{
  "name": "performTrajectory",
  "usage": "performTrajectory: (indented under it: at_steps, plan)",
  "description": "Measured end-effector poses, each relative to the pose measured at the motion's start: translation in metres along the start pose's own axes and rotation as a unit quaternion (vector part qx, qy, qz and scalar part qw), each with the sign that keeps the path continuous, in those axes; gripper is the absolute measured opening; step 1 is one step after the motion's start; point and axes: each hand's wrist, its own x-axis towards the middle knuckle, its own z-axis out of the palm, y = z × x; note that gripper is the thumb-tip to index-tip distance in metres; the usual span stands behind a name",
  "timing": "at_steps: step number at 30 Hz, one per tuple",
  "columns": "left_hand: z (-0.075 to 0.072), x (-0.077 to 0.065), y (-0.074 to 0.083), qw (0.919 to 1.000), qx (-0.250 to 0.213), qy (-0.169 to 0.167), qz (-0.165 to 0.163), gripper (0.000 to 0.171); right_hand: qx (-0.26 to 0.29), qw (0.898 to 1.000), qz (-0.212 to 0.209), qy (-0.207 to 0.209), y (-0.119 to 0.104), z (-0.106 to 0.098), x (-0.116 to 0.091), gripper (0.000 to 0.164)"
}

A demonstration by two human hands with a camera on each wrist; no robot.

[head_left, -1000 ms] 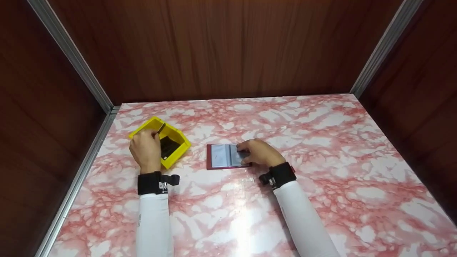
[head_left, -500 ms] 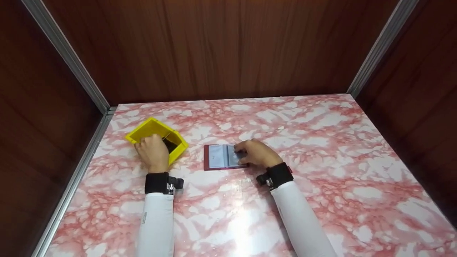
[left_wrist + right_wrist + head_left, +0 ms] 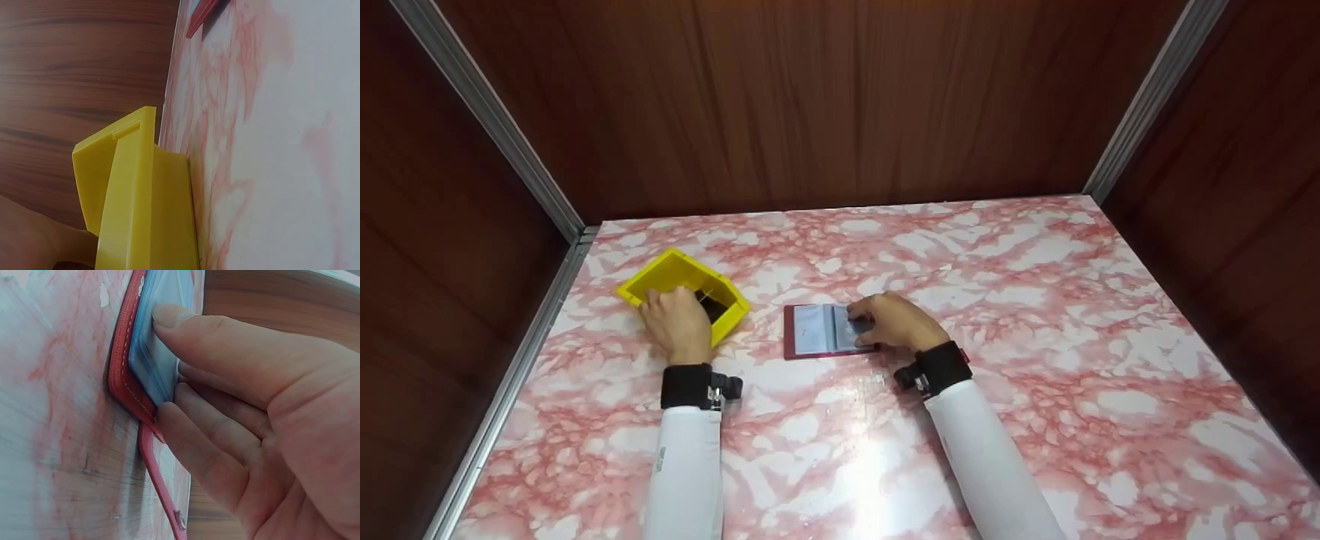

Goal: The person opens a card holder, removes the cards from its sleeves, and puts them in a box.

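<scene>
My left hand (image 3: pixel 676 322) reaches into a yellow bin (image 3: pixel 741 307), its fingertips hidden behind the hand and the wall. Dark flat cards (image 3: pixel 714 307) lie inside, and a thin edge sticks up beside the thumb side; I cannot tell whether the fingers hold it. The left wrist view shows mostly the outside of the bin (image 3: pixel 169 208). Right of it, a red card holder (image 3: pixel 814 330) lies spread flat, showing clear plastic sleeves. My right hand (image 3: pixel 896 322) holds its right half. In the right wrist view, the thumb (image 3: pixel 185 326) presses the sleeves (image 3: pixel 157 354) while curled fingertips meet their edge.
Pink-and-white marbled tabletop (image 3: pixel 1035 322) extends around both things. Dark wood panels (image 3: pixel 810 105) with metal corner posts close in the back and sides. A red strap with a snap (image 3: pixel 160 486) extends from the card holder.
A second ago, my left hand pinched a dark card above the bin; it has since lowered into the bin. The right hand stays at the card holder, and the view has shifted slightly.
</scene>
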Motion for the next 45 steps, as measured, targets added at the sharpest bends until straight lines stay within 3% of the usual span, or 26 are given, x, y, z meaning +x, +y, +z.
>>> performTrajectory:
  at_steps: [9, 25, 45]
  plan:
    - [-0.001, 0.002, -0.001, 0.9999, 0.011, -0.001, -0.005, 0.027, 0.002, 1.000, 0.001, 0.000, 0.000, 0.000, 0.000, 0.052]
    - [-0.001, 0.001, -0.004, 0.9988, 0.019, -0.039, -0.021, 0.029, -0.006, 1.000, -0.004, 0.001, 0.001, 0.001, 0.001, 0.051]
    - [-0.025, 0.004, 0.002, 0.9975, -0.045, -0.004, -0.054, 0.029, -0.013, 1.000, 0.000, 0.000, 0.000, 0.001, 0.002, 0.051]
